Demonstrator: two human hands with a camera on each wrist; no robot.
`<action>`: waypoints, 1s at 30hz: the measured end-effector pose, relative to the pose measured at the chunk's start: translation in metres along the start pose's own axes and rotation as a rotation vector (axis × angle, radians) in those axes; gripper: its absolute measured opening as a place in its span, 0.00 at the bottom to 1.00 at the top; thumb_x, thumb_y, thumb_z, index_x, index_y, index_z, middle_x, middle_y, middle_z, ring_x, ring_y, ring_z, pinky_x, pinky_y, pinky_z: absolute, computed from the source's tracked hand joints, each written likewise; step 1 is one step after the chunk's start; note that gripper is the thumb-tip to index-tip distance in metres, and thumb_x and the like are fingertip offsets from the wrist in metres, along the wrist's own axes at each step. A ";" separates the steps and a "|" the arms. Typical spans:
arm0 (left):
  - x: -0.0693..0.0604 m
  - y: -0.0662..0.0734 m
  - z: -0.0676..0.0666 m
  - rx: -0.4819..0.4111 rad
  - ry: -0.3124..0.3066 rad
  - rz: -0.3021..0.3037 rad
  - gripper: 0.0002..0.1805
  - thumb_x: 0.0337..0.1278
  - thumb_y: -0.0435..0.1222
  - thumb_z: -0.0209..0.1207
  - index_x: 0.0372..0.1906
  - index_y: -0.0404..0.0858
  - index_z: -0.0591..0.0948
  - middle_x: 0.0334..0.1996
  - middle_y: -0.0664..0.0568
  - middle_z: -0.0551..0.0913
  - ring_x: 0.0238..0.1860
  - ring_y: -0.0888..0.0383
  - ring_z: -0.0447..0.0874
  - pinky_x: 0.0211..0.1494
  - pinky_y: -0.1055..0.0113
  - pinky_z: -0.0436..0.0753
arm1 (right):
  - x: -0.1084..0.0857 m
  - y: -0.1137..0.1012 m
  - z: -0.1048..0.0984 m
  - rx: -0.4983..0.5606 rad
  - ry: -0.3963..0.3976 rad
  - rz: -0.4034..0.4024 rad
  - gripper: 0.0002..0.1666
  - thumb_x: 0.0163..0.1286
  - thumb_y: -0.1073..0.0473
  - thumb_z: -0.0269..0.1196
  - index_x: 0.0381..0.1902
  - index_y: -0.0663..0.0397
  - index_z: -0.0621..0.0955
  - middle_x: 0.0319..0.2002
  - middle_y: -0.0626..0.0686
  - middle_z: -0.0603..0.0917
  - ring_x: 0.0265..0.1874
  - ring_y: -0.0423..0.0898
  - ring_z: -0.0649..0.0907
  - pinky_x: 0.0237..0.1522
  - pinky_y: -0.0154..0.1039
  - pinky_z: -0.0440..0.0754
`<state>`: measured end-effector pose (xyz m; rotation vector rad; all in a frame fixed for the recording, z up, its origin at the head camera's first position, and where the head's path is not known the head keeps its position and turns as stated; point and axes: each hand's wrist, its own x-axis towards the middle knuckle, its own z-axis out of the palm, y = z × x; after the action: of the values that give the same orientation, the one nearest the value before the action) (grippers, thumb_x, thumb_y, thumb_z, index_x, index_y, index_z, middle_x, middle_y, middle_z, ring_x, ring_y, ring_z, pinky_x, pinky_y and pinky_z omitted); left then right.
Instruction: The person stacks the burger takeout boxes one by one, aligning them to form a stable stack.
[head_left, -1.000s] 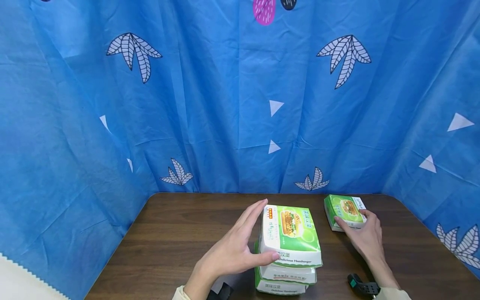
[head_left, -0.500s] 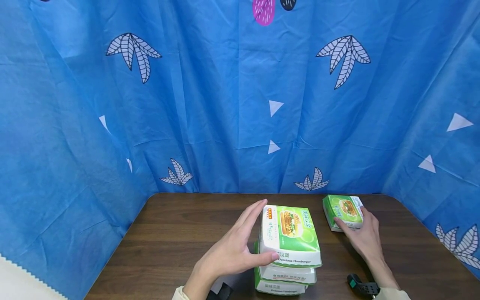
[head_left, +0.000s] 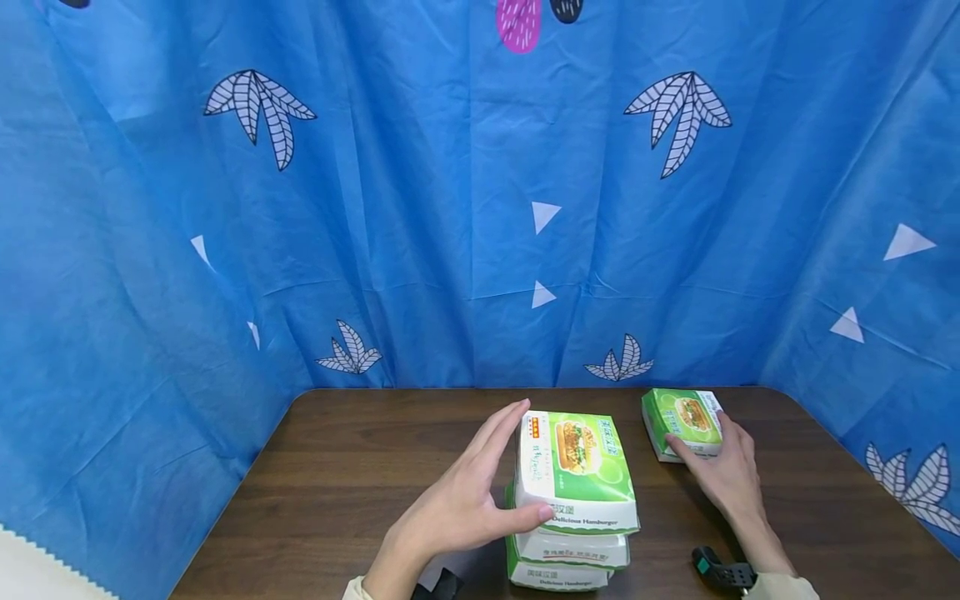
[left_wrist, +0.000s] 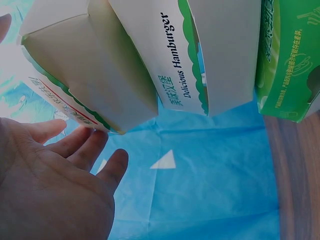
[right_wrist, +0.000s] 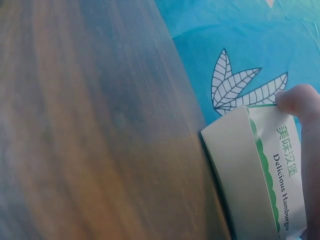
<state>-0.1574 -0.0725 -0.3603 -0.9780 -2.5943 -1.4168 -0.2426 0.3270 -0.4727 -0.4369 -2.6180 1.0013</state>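
Note:
Three green-and-white hamburger boxes are stacked near the front of the table; the top box (head_left: 577, 471) overhangs the two below. My left hand (head_left: 457, 500) is beside the stack. Its thumb is across the top box's front left corner, and its fingers extend along the left side. In the left wrist view, the fingertips (left_wrist: 100, 137) meet the lower edge of the upper box (left_wrist: 90, 65). At the back right, my right hand (head_left: 727, 475) holds a single hamburger box (head_left: 682, 421) lying flat, thumb at its near left corner and fingers along the right side.
A brown wooden table (head_left: 360, 467) carries everything. Blue curtain (head_left: 420, 208) with leaf prints hangs behind it and along both sides. Black straps are on both wrists, including the right wrist strap (head_left: 722, 571).
The head view has shifted slightly. My right fingers have slid a little farther forward along the single box. Both the stack and my left hand stay in place.

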 end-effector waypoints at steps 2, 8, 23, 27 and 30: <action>0.000 0.000 0.000 0.000 0.004 0.009 0.55 0.54 0.60 0.70 0.81 0.69 0.48 0.79 0.72 0.51 0.77 0.62 0.58 0.74 0.42 0.68 | 0.000 -0.001 0.000 0.005 0.004 -0.002 0.68 0.64 0.31 0.68 0.83 0.62 0.46 0.77 0.76 0.49 0.72 0.74 0.58 0.66 0.74 0.61; 0.001 0.000 0.000 -0.008 0.005 0.015 0.55 0.54 0.59 0.71 0.81 0.67 0.49 0.80 0.70 0.52 0.77 0.62 0.57 0.75 0.42 0.67 | -0.001 -0.003 -0.002 0.033 0.011 -0.009 0.67 0.65 0.32 0.67 0.83 0.63 0.47 0.76 0.76 0.50 0.72 0.74 0.58 0.66 0.73 0.61; 0.000 0.001 0.000 -0.029 -0.011 -0.023 0.55 0.54 0.60 0.70 0.81 0.68 0.49 0.79 0.73 0.50 0.76 0.62 0.57 0.74 0.40 0.68 | -0.002 -0.015 -0.006 0.063 0.024 -0.036 0.65 0.66 0.34 0.67 0.82 0.65 0.49 0.76 0.76 0.52 0.72 0.72 0.58 0.67 0.72 0.61; 0.000 0.000 0.000 -0.021 -0.007 -0.012 0.55 0.54 0.60 0.70 0.81 0.68 0.49 0.79 0.73 0.50 0.77 0.60 0.57 0.74 0.41 0.68 | -0.002 -0.017 -0.008 0.069 0.022 -0.043 0.65 0.66 0.34 0.68 0.82 0.64 0.49 0.76 0.76 0.52 0.72 0.72 0.57 0.67 0.72 0.61; 0.000 0.000 0.000 -0.014 -0.005 -0.009 0.55 0.54 0.60 0.70 0.81 0.68 0.49 0.80 0.72 0.50 0.77 0.60 0.57 0.74 0.41 0.68 | -0.003 -0.019 -0.010 0.075 0.028 -0.060 0.65 0.66 0.34 0.68 0.82 0.64 0.49 0.76 0.76 0.52 0.72 0.72 0.58 0.67 0.73 0.61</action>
<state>-0.1570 -0.0726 -0.3599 -0.9742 -2.5991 -1.4379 -0.2395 0.3183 -0.4526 -0.3496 -2.5435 1.0616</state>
